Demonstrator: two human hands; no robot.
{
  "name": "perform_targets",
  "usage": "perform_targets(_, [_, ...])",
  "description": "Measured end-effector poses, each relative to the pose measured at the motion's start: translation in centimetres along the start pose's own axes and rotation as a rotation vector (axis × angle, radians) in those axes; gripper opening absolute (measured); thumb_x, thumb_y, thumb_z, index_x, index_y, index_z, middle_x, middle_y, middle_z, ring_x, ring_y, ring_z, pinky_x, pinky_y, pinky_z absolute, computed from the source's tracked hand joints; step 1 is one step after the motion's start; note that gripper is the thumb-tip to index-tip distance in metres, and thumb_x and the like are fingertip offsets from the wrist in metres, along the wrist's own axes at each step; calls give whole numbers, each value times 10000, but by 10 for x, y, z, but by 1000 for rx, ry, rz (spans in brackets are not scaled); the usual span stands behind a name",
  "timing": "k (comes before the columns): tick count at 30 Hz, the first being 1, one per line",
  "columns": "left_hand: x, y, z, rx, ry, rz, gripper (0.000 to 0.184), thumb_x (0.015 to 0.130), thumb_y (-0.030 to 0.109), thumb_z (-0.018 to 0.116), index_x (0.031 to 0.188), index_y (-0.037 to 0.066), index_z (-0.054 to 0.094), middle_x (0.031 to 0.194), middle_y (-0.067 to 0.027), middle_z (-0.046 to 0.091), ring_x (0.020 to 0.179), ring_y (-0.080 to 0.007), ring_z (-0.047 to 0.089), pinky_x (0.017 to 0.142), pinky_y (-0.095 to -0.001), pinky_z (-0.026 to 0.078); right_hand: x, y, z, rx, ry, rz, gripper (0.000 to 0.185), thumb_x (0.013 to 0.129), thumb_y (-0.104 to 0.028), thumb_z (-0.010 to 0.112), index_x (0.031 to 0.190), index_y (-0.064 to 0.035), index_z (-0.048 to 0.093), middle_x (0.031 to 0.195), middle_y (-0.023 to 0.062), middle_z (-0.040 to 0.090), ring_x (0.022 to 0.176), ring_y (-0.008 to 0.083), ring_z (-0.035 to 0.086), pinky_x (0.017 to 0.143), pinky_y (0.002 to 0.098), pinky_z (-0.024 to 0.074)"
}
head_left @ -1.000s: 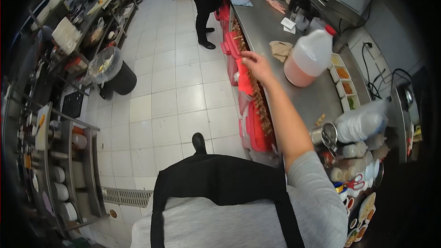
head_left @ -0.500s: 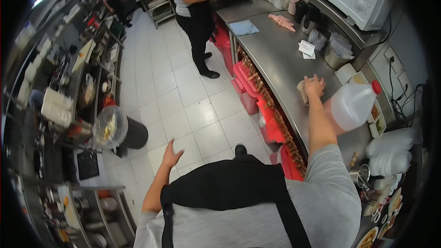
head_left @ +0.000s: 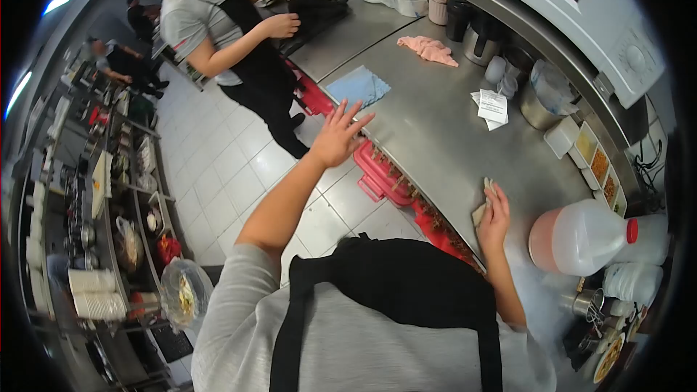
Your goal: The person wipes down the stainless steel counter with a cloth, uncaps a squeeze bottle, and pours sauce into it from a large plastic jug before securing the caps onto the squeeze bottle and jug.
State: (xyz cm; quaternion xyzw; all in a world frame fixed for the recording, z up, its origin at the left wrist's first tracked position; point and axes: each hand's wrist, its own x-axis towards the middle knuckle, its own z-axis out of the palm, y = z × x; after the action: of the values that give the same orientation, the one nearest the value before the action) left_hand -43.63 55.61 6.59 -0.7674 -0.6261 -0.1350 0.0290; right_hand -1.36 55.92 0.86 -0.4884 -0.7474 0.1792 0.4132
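My left hand [head_left: 338, 136] reaches forward with its fingers spread and nothing in it. It is at the front edge of the steel counter [head_left: 428, 131], just short of a light blue cloth [head_left: 359, 87]; whether it touches the cloth I cannot tell. On the counter to the right, my right hand [head_left: 495, 219] is closed on a beige cloth [head_left: 480, 212], most of which the palm hides. Beside that hand a large plastic jug [head_left: 577, 238] with a red cap lies tilted, pinkish liquid inside. A crumpled pink cloth [head_left: 428, 51] rests farther back.
White paper slips [head_left: 491, 107] lie mid-counter. Along the back stand a metal pot [head_left: 539, 105] and small white trays of food [head_left: 600, 163], below a microwave [head_left: 617, 36]. A co-worker [head_left: 225, 51] stands at the far left end. Red bins [head_left: 385, 178] sit under the counter edge.
My left hand has risen from low at my side to the counter edge near the blue cloth. My right hand has drawn back toward me with the beige cloth. My view has turned.
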Motion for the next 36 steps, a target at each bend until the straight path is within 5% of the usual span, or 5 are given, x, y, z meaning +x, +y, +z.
perform_targets(7, [133,-99,81,-78,-24,56,531,857,269,607,1367,266,462,1490,-118,326,1381,-372,255,1077,-554,224,0,-32,44,-202,216,289,408,793,66,409,1121,-43,624,1306,196,504,1218,366,482,1036,396,377])
perform_targets(14, [235,-145,65,-569,405,18,236,880,51,523,1104,29,593,1041,-155,649,933,-362,568,916,-442,409,3,-30,64,-525,306,487,418,793,54,418,1155,-48,602,1304,186,507,1240,350,463,1057,412,367])
perform_targets(22, [457,-167,147,-84,-103,354,542,966,411,365,1473,259,246,1526,-120,234,1399,-367,197,1110,-524,194,10,-34,70,-707,279,587,369,873,0,438,1194,-55,610,1288,179,533,1213,341,493,1037,389,384])
perform_targets(29, [423,-211,154,-34,-193,416,534,974,438,323,1484,345,191,1569,-75,122,1429,-350,122,1112,-557,153,3,-25,68,-685,285,542,346,892,-31,437,1191,-54,610,1280,180,535,1204,339,502,1028,383,393])
perform_targets(36, [148,-242,54,-149,-174,418,545,892,169,490,1423,199,371,1498,-117,293,1344,-381,301,1077,-493,281,5,-31,64,-617,312,484,415,813,32,421,1168,-66,613,1269,169,539,1176,337,513,1008,382,400])
